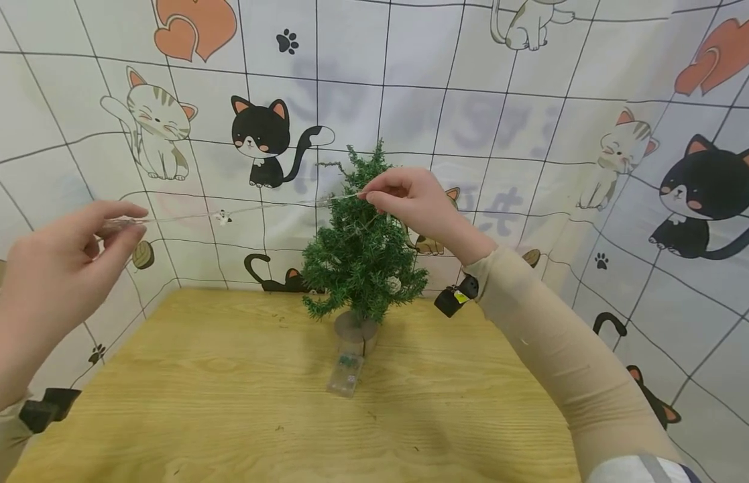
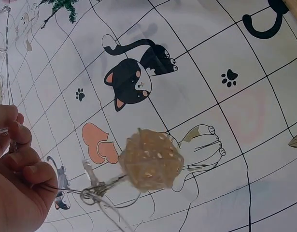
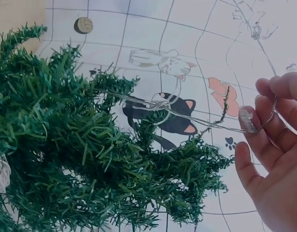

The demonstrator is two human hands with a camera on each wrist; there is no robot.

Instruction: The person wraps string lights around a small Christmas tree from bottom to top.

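Note:
A thin clear light string (image 1: 271, 206) runs taut between the two hands in the head view. At the left, my left hand (image 1: 69, 268) pinches a bundle of the string between thumb and fingers. Below that hand, a pale woven ball (image 2: 152, 160) dangles from the wire in the left wrist view. My right hand (image 1: 419, 204) pinches the string with thumb and index finger, in front of the upper part of a small green artificial tree (image 1: 356, 268). In the right wrist view, wire passes from the fingers (image 3: 264, 140) across to the branches.
The tree stands on a round wooden base (image 1: 353, 329) toward the back of the wooden table (image 1: 229, 389). A clear battery box (image 1: 346, 376) lies before the base. Another white woven ball (image 1: 393, 284) sits among the lower branches. Cat-patterned cloth (image 1: 410, 40) surrounds the table.

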